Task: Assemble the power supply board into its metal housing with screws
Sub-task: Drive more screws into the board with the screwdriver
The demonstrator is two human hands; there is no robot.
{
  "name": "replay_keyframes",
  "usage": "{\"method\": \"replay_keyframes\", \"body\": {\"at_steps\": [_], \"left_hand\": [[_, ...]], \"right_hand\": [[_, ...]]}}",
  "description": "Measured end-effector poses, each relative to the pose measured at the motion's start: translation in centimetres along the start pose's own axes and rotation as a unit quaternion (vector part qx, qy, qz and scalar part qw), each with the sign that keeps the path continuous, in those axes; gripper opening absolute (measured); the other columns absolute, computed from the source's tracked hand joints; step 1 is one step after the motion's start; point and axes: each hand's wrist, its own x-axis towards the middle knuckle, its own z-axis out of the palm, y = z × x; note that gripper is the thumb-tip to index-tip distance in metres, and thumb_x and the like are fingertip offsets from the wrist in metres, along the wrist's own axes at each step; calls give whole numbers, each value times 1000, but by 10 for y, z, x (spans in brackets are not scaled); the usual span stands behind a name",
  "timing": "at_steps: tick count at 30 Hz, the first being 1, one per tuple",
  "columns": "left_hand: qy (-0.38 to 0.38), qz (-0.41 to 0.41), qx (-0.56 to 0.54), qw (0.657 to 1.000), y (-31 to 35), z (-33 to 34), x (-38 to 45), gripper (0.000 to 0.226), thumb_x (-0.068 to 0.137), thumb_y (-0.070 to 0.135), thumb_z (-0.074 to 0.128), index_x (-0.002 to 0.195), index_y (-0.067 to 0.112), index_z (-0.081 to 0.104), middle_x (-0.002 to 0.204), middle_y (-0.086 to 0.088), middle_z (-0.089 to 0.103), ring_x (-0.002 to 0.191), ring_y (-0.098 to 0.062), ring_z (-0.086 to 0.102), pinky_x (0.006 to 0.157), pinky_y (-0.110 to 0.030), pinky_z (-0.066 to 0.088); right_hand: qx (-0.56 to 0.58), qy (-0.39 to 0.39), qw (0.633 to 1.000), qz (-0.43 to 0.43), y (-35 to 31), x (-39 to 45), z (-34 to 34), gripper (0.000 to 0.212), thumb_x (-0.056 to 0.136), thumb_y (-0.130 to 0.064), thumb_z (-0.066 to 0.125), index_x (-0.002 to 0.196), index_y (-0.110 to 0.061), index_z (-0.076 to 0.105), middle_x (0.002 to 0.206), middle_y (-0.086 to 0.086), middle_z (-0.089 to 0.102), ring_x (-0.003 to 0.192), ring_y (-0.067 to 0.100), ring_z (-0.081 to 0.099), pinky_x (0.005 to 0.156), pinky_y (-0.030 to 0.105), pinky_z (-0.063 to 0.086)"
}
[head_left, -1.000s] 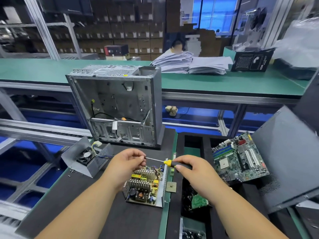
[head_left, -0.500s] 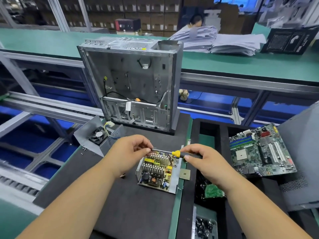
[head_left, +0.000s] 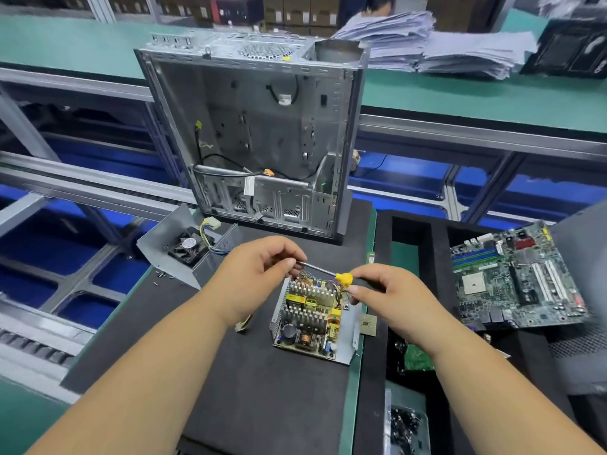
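Black matting covers the near tabletop (head_left: 249,389), edged in green on its right side. On it, the power supply board (head_left: 310,318) sits in its open metal housing (head_left: 349,336), heat sinks and yellow parts facing up. Just above the board, both hands share a screwdriver (head_left: 323,273): the left hand (head_left: 253,274) pinches the tip of the steel shaft, while the right hand (head_left: 391,295) grips the handle behind its yellow collar. A small square chip (head_left: 368,324) lies beside the housing's right wall. Left of the hands, a bent metal cover with a fan (head_left: 187,247) rests at the mat's edge, with loose screws (head_left: 161,275) scattered near it. To the right, a black foam tray (head_left: 381,244) carries a motherboard (head_left: 515,277). Behind the hands stands an open computer case (head_left: 256,139). Beyond it run grey rails and a green bench (head_left: 476,100) holding stacked papers (head_left: 427,47), with cartons blurred at the back.
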Motion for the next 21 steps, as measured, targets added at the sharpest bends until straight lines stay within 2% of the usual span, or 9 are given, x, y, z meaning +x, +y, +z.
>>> {"method": "replay_keyframes", "body": {"at_steps": [6,9,11,14,16,18,19,21], "left_hand": [[-20,6,-5,1000,1,-5,12,43,96,0,54,110,37,70,105,13,71,97,-8,69,91,-23,52],[-39,10,5,999,-4,-8,20,47,94,5,59,125,40,62,112,12,67,109,-9,63,99,-27,48],[-38,10,19,999,-11,-10,25,51,94,12,62,135,40,52,123,14,60,118,-4,56,103,-24,43],[6,-29,99,995,-29,-12,32,46,93,21,63,133,37,50,124,13,54,115,4,51,105,-25,42],[30,-58,174,983,-43,-15,37,43,91,23,65,132,30,52,121,9,52,110,-1,52,105,-29,43],[28,-68,220,973,-54,-17,41,44,90,29,67,132,26,54,122,5,51,115,-9,52,106,-31,41],[23,-68,239,968,-59,-17,44,45,89,32,68,132,25,55,123,5,52,117,-13,51,107,-33,40],[10,-68,301,951,-64,-15,52,48,88,43,66,132,28,55,126,5,53,122,-18,48,107,-38,37]], "right_hand": [[4,10,1000,4,-3,9,3,14,93,-26,64,89,-37,70,81,-14,71,82,9,65,80,31,50],[8,17,1000,7,-2,15,5,14,93,-25,64,90,-38,69,81,-14,71,80,5,63,77,26,47],[11,25,1000,12,0,19,5,15,94,-25,62,89,-37,69,82,-12,72,81,4,63,76,27,47],[18,51,998,30,7,26,3,13,95,-26,60,89,-34,68,85,-9,72,89,13,64,83,38,49],[25,84,995,57,14,33,2,10,95,-28,60,91,-34,67,90,-6,71,92,20,64,87,40,50],[20,108,991,80,22,40,1,7,95,-32,60,93,-35,67,91,-4,68,75,16,59,74,38,49],[16,114,989,88,25,44,1,7,95,-32,60,94,-34,66,84,-5,66,64,11,53,66,35,45],[7,124,987,104,31,51,2,6,94,-33,59,94,-34,65,74,-6,59,55,2,44,60,30,39]]}}
